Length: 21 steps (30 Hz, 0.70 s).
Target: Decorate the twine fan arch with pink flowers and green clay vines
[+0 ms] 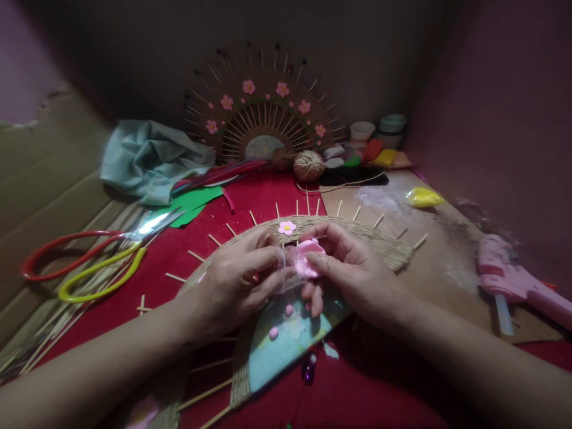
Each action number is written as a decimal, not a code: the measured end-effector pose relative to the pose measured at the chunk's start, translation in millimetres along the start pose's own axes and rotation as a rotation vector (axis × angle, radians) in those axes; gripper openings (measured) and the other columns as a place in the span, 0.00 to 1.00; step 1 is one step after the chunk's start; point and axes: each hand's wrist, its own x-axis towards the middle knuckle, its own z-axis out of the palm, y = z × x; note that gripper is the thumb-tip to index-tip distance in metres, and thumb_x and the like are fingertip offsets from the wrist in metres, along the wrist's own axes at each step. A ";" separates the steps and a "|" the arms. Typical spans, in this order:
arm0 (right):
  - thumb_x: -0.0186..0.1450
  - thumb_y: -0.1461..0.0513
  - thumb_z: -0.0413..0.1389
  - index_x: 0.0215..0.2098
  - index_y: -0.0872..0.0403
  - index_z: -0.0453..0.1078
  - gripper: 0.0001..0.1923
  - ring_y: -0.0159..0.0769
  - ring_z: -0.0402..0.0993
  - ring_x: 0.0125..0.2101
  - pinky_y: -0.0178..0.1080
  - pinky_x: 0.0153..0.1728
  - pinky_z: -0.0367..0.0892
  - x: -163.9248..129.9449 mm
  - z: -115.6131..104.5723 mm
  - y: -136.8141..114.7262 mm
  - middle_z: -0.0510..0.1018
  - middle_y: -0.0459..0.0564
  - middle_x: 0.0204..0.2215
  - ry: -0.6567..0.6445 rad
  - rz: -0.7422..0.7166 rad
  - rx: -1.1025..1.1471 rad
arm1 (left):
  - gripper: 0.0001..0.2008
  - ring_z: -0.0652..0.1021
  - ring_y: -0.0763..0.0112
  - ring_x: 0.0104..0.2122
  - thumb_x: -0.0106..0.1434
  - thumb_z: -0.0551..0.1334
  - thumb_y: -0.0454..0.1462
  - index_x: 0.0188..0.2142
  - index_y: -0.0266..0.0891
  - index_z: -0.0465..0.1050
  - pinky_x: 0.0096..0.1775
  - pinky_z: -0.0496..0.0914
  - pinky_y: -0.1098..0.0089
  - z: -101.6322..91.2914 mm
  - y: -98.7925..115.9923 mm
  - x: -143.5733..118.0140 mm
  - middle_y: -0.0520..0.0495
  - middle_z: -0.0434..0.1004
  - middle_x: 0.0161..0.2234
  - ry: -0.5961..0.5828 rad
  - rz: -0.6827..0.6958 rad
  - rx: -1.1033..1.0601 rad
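Two hands meet over a half-round woven fan (379, 241) lying on a red cloth (250, 202). The left hand (235, 280) and the right hand (353, 271) pinch between them a small lump of pink clay (306, 262), partly wrapped in a clear film (283, 271); the fingertips of both hands are closed on it from either side, just above the fan's pale blue centre panel (286, 339). One finished pink flower (286, 227) already sits on the woven band, and small pink dots lie on the blue panel. The clay appears light, soft and easily dented, so it is best held by its edges with gentle fingertip pressure; the film looks thin and slippery. Scissors (89, 262) with red and yellow handles lie to the left, a pink glue gun (513, 280) to the right. Behind stand a completed fan (263, 101), a ball of twine (308, 165) and a crumpled light cloth (147, 158).
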 end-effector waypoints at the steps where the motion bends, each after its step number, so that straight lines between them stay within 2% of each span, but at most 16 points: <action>1: 0.67 0.62 0.51 0.41 0.50 0.56 0.07 0.30 0.73 0.15 0.30 0.16 0.66 -0.3 0.4 0.2 0.75 0.40 0.19 0.002 -0.003 -0.006 | 0.08 0.72 0.77 0.32 0.63 0.62 0.33 0.43 0.43 0.74 0.30 0.67 0.78 0.9 -0.4 -0.6 0.50 0.69 0.36 -0.002 -0.009 0.003; 4: 0.66 0.61 0.51 0.41 0.49 0.56 0.07 0.30 0.74 0.16 0.30 0.17 0.67 -1.2 1.4 0.8 0.75 0.40 0.19 -0.006 -0.012 -0.017 | 0.11 0.74 0.75 0.36 0.63 0.62 0.34 0.46 0.46 0.72 0.35 0.69 0.76 3.2 -0.5 -1.0 0.50 0.71 0.39 -0.010 -0.008 -0.020; 9: 0.66 0.61 0.51 0.39 0.49 0.54 0.08 0.31 0.75 0.18 0.30 0.18 0.67 -2.0 2.9 1.1 0.74 0.39 0.18 -0.052 0.021 -0.014 | 0.03 0.74 0.73 0.36 0.63 0.61 0.34 0.36 0.39 0.75 0.37 0.70 0.72 4.7 0.0 -0.4 0.49 0.71 0.36 0.002 -0.011 -0.031; 13: 0.66 0.62 0.51 0.39 0.50 0.54 0.07 0.30 0.74 0.16 0.29 0.16 0.66 -1.5 2.0 1.3 0.74 0.40 0.18 -0.050 0.036 -0.012 | 0.03 0.75 0.70 0.40 0.63 0.61 0.33 0.35 0.38 0.75 0.42 0.71 0.70 0.2 -1.0 2.6 0.47 0.73 0.38 -0.034 -0.016 -0.091; 15: 0.65 0.63 0.52 0.39 0.50 0.55 0.08 0.29 0.73 0.16 0.28 0.16 0.66 -1.5 1.0 1.1 0.75 0.40 0.18 -0.045 0.038 0.004 | 0.03 0.75 0.71 0.41 0.62 0.62 0.32 0.35 0.38 0.75 0.41 0.71 0.73 -3.9 -1.2 6.0 0.48 0.74 0.39 -0.050 -0.026 -0.159; 18: 0.65 0.63 0.52 0.39 0.50 0.55 0.08 0.29 0.73 0.15 0.28 0.16 0.66 -1.9 0.2 -0.5 0.75 0.40 0.18 -0.048 0.044 0.031 | 0.04 0.76 0.77 0.34 0.62 0.62 0.30 0.35 0.38 0.75 0.34 0.70 0.79 -9.3 -1.2 11.0 0.50 0.75 0.36 -0.093 -0.095 -0.269; 21: 0.65 0.62 0.54 0.38 0.50 0.55 0.10 0.29 0.73 0.15 0.28 0.16 0.67 -2.1 0.1 -2.5 0.75 0.40 0.17 -0.050 0.062 0.052 | 0.05 0.76 0.77 0.34 0.61 0.63 0.30 0.37 0.38 0.76 0.36 0.70 0.79 -10.5 -2.6 11.7 0.51 0.75 0.34 -0.101 -0.090 -0.288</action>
